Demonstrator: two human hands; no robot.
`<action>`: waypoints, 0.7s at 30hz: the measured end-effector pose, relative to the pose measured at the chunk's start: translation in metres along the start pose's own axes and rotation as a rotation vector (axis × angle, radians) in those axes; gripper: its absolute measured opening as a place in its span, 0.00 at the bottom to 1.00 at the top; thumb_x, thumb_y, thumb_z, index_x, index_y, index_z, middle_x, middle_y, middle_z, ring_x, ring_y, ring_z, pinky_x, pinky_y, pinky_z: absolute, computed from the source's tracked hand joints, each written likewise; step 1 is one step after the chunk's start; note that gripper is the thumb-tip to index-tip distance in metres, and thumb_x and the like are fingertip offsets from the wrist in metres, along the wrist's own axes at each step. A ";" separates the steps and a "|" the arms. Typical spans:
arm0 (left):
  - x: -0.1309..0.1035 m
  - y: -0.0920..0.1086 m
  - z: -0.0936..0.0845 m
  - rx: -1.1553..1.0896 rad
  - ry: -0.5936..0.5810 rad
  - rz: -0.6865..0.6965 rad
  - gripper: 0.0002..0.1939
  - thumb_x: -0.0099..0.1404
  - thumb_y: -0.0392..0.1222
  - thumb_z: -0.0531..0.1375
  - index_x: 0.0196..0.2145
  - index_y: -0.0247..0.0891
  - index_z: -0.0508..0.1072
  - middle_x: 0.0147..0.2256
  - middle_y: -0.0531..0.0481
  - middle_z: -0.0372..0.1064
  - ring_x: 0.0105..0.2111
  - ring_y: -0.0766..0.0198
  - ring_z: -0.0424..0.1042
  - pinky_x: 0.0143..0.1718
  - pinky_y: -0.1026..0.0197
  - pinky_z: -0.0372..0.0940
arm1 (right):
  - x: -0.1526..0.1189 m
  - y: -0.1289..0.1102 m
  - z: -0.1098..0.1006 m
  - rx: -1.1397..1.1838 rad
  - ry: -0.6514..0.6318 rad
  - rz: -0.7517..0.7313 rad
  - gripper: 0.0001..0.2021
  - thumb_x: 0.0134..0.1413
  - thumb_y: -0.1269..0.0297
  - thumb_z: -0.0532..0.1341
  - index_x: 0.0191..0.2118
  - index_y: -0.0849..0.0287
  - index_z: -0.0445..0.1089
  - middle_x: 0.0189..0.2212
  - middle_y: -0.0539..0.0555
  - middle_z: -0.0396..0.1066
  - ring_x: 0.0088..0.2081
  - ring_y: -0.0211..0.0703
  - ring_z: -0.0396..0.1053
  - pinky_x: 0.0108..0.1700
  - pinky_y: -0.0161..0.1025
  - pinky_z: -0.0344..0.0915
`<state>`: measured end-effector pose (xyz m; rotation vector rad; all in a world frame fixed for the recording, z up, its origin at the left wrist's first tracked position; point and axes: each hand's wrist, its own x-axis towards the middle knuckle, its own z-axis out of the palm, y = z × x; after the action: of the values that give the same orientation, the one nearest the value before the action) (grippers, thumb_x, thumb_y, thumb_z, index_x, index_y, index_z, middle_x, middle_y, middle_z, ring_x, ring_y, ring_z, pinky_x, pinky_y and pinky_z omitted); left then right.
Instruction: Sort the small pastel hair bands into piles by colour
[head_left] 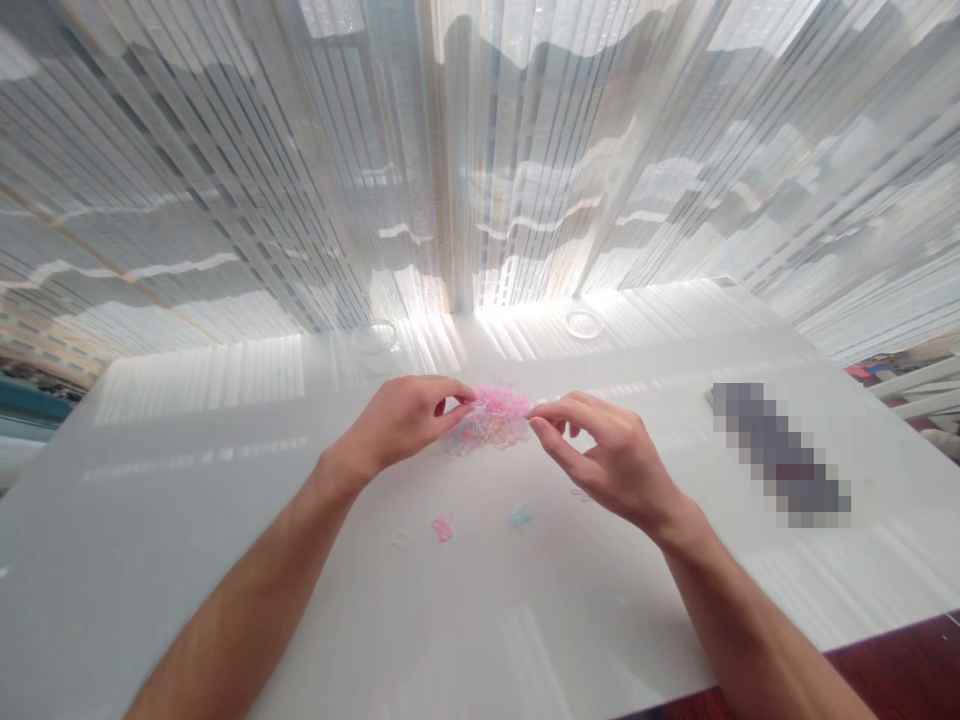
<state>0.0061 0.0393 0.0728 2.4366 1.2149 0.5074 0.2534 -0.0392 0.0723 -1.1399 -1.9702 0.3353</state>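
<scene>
A loose pile of small pastel loops that look like rubber bands [491,425] lies mid-table, pink ones heaped toward its far side. At the pile's left edge, my left hand [416,415] has thumb and forefinger brought together; what is between the tips is too small to make out. My right hand [592,435] pinches at the right edge, its fingertips beside the pink loops. Nearer to me lie separate little groups: pink bands [443,527], blue bands [520,515] and whitish bands [402,540]. Some pale pink bands [580,494] lie just under my right hand.
The white table [187,500] carries two clear round dishes or lids, a left one [379,333] and a right one [583,323], near its far edge. A blurred-out dark oblong object [780,455] lies at right. Sheer striped curtains [465,150] hang behind.
</scene>
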 end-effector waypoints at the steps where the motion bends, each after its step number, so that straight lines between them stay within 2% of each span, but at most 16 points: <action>1: 0.000 0.000 -0.001 -0.008 0.007 0.005 0.10 0.69 0.45 0.59 0.40 0.45 0.81 0.35 0.56 0.80 0.29 0.65 0.72 0.34 0.63 0.64 | -0.002 0.002 0.002 0.012 0.013 0.004 0.05 0.66 0.69 0.60 0.40 0.57 0.74 0.29 0.50 0.74 0.30 0.37 0.70 0.32 0.35 0.66; 7: 0.003 -0.003 0.003 -0.028 0.028 0.016 0.11 0.70 0.48 0.60 0.40 0.44 0.81 0.35 0.56 0.81 0.28 0.66 0.73 0.34 0.64 0.64 | -0.022 0.013 0.010 0.045 -0.005 -0.016 0.06 0.64 0.72 0.61 0.42 0.57 0.75 0.28 0.49 0.73 0.30 0.36 0.70 0.30 0.32 0.66; 14: 0.003 -0.006 0.008 0.001 0.026 0.006 0.10 0.70 0.47 0.59 0.39 0.44 0.81 0.34 0.56 0.81 0.29 0.65 0.75 0.33 0.63 0.64 | -0.022 0.018 0.010 0.017 -0.025 -0.014 0.05 0.65 0.72 0.61 0.40 0.57 0.75 0.28 0.49 0.73 0.29 0.35 0.70 0.30 0.32 0.66; 21: 0.002 0.002 0.007 -0.087 0.097 0.095 0.10 0.70 0.45 0.60 0.38 0.42 0.80 0.34 0.55 0.80 0.27 0.67 0.72 0.32 0.64 0.64 | -0.024 0.020 0.014 0.018 0.024 -0.012 0.08 0.65 0.71 0.61 0.46 0.57 0.75 0.29 0.50 0.72 0.31 0.37 0.71 0.34 0.34 0.70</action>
<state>0.0118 0.0390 0.0676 2.4292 1.0932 0.6982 0.2608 -0.0458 0.0391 -1.1160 -1.9483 0.3305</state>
